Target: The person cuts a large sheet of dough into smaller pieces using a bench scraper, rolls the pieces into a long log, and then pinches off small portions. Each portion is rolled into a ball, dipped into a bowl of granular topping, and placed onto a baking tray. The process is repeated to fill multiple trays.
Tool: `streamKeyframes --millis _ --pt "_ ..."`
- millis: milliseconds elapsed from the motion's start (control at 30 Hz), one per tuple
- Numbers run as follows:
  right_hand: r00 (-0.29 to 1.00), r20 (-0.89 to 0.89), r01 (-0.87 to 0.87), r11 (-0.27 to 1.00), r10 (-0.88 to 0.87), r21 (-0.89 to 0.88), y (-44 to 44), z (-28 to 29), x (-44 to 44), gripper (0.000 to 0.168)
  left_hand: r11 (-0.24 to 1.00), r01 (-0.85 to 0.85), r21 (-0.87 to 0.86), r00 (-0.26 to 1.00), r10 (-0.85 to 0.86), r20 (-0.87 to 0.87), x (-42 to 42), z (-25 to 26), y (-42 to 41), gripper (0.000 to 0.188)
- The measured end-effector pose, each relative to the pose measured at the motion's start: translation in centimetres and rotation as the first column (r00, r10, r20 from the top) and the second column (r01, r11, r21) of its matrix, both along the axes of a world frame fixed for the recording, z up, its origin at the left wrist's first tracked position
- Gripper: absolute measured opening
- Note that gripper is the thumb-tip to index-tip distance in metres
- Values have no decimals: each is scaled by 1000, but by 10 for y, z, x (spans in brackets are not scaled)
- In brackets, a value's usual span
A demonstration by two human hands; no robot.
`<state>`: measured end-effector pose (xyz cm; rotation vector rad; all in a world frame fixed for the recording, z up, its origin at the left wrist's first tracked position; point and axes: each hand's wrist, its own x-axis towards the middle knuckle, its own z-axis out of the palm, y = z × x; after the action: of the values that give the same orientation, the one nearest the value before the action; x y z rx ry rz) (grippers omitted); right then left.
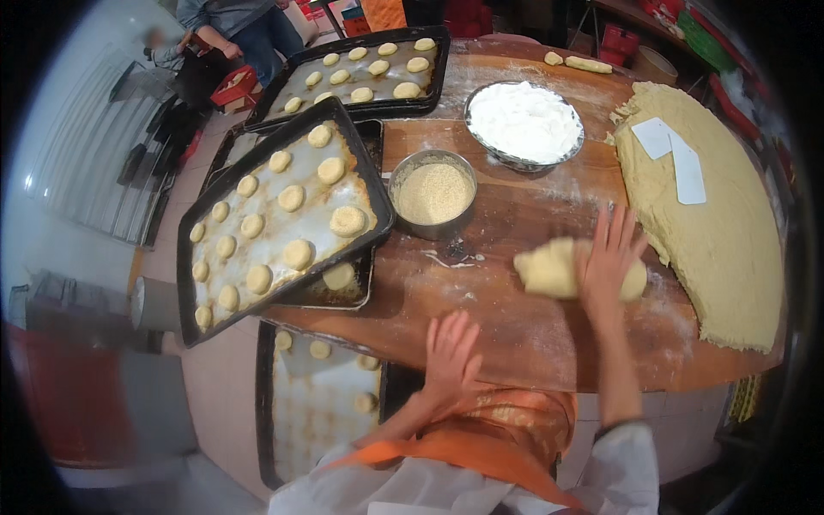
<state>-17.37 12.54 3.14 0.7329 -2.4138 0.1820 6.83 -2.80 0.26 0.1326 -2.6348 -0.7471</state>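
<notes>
My right hand (608, 257) lies spread over a thick lump of pale dough (547, 269), palm pressed on its top. The lump is slightly blurred and rests on the floured wooden table (515, 335). Empty, with fingers apart, my left hand (450, 354) is at the table's front edge. Right of the lump spreads a large slab of dough (721, 257), with two white plastic dough scrapers (689, 170) lying on it. Beyond my left hand stands a metal pot of sesame seeds (432, 193). Farther back is a bowl of white flour (524, 122).
A dark baking tray (380, 199) of round dough pieces lies tilted across other trays at the left. Another loaded tray (444, 71) sits behind it, and one (264, 399) is below the table edge. Small dough pieces (587, 64) lie at the back. A person (225, 32) stands beyond.
</notes>
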Motion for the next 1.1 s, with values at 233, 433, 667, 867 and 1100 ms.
streamKeyframes --millis 233,433,667,867,1100 --pt "931 15 -351 906 365 -235 -88 57 -147 44 996 -79 31 997 78 15 -9 -16 -19 47" --pt "798 408 -441 891 443 -106 -142 11 -203 40 994 -77 83 996 81 -41 -7 -22 -23 43" --pt "777 473 -479 878 415 18 -179 0 -193 24 992 -122 26 983 125 -132 0 -9 -21 35" --pt "780 284 -457 817 558 -351 -146 -6 -236 22 987 -154 -48 968 141 -210 -2 -8 -12 36" --pt "182 376 285 317 908 -904 -71 24 -182 22 990 -118 72 989 124 -86 0 -20 -12 33"
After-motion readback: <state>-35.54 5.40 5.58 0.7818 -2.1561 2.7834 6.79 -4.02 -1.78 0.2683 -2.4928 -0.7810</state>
